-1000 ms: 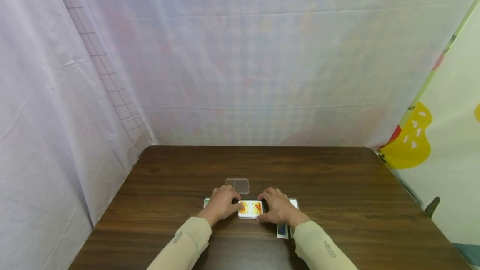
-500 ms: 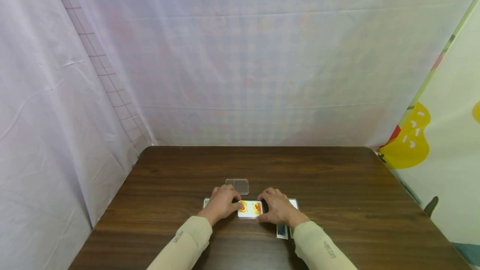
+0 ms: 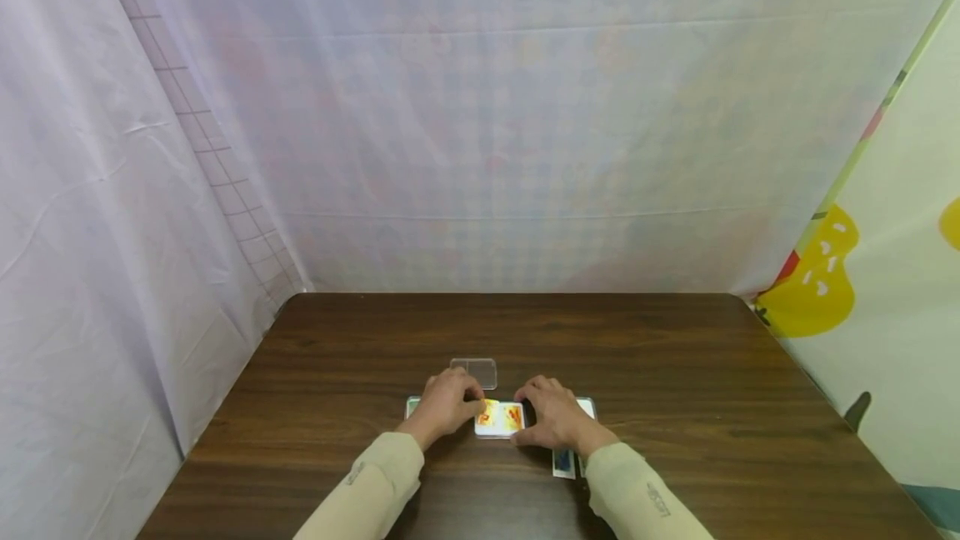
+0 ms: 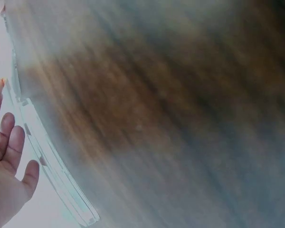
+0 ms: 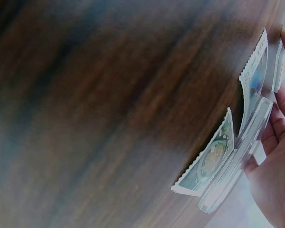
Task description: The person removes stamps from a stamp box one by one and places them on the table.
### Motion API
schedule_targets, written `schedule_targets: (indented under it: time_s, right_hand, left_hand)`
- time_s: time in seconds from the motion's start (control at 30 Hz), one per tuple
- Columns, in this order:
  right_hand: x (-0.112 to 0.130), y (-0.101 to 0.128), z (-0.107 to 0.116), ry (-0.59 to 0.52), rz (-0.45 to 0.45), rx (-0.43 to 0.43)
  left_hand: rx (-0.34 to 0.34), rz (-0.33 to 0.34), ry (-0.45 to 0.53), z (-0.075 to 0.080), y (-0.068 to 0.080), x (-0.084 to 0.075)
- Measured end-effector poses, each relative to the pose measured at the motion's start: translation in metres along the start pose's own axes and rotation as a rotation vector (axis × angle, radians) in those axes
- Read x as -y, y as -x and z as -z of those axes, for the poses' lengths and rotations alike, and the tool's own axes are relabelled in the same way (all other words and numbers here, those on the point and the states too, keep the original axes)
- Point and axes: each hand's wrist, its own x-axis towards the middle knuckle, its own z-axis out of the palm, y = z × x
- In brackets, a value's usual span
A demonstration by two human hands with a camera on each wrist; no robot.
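Brown wood-grain table [image 3: 660, 357] carries a shallow rectangular case of clear plastic over a white bed [image 3: 497, 436], positioned centrally between your two hands. Locate the two orange-and-yellow printed paper pieces on it: the left print [image 3: 487, 417] and the right print [image 3: 513, 417]. Your left hand [image 3: 446, 402] appears to pinch the left print at its left end between thumb and forefinger; in the left wrist view its remaining fingers stand loose. The left print sits slightly askew, a yellow edge showing at the case's far rim, which suggests that its corner is raised. Your right hand [image 3: 553, 411] straddles the right end of the same case, thumb at the near edge and forefinger at the far edge, probably to brace it against sliding. Set farther back, a flat transparent rectangular plastic piece [image 3: 483, 373] lies beyond your left fingertips. A second clear case [image 3: 412, 403] lies partly hidden under your left hand, and a third clear case [image 5: 237, 156] under your right. Two perforated stamps, one blue [image 5: 255, 76] and one green [image 5: 211, 159], lean tilted along the third case's near edge, which seems to prop them.
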Motion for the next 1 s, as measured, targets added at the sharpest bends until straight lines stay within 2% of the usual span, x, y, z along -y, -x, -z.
schedule_targets:
  time_s: [0.27,0.47,0.8,1.0]
  right_hand:
    - [0.000,-0.001,0.000,0.010,0.006,-0.007]
    - [0.000,-0.001,0.001,0.007,0.002,-0.003]
    - [0.000,-0.001,0.000,0.018,0.009,-0.016]
    - [-0.001,-0.001,-0.001,0.012,0.001,-0.012]
  left_hand:
    - [-0.011,0.018,0.143,0.009,0.001,-0.002]
    - [0.023,0.042,0.229,0.013,-0.002,0.000]
    - [0.016,-0.004,0.274,0.021,-0.003,0.000]
    - [0.002,-0.002,0.278,0.024,0.000,-0.001]
